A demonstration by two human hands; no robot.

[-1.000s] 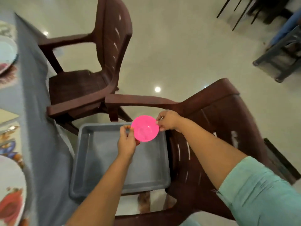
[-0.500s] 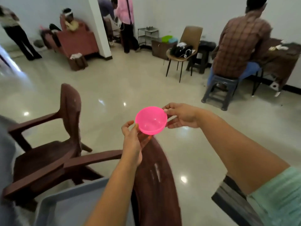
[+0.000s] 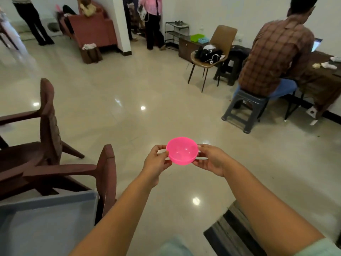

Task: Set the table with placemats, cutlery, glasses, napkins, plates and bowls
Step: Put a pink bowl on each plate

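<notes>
**Pink bowl held in both hands above the floor**

A small pink bowl (image 3: 182, 150) is held upright, mouth up, between two outstretched arms. Its left rim is pinched by the left hand (image 3: 157, 163), whose thumb and fingers are curled round the edge. Its right side is gripped by the right hand (image 3: 212, 160), fingers curled against the wall and rim. The bowl is kept in the air over a glossy beige floor (image 3: 140, 93), on which ceiling lights are mirrored.

To the lower left, a grey tray (image 3: 46, 224) is seen resting on the seat of a brown chair (image 3: 106, 174), whose back rises just beside the left forearm. A second brown chair (image 3: 48, 115) is placed farther left. The bowl is well apart from the tray, to its upper right.

At the right, a person in a checked shirt (image 3: 276, 56) is seated on a grey stool (image 3: 247, 111) at a dark desk (image 3: 324, 76). A tan chair (image 3: 215, 52), loaded with dark items, stands near the far wall. Other people are seen standing at the back of the room.
</notes>
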